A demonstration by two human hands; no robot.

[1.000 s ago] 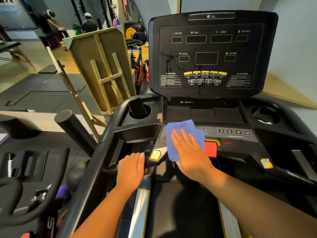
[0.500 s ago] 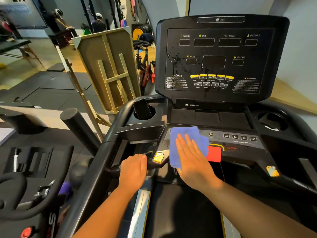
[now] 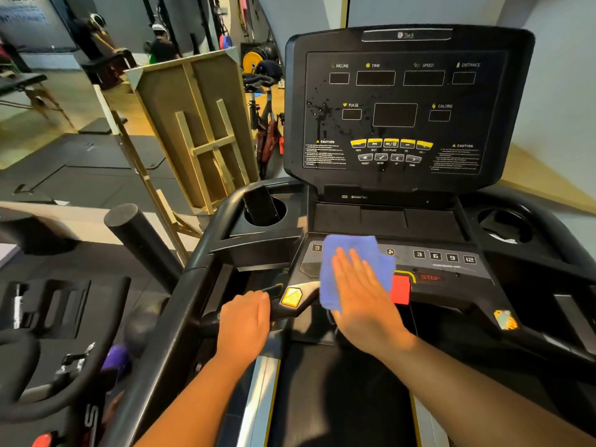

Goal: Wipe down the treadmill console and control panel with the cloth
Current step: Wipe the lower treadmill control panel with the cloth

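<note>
The left hand (image 3: 245, 321) curls around the black handlebar (image 3: 225, 312). The right hand (image 3: 364, 295), fingers flat and straight, presses a blue cloth (image 3: 351, 253) (soft and a bit crumpled) onto the gray button panel (image 3: 448, 262). Behind stands the big dark screen (image 3: 406, 108), speckled with drops.

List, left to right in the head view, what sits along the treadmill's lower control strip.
Left hand on the handlebar → yellow button → blue cloth under the right hand → red stop button → number keys.
</note>
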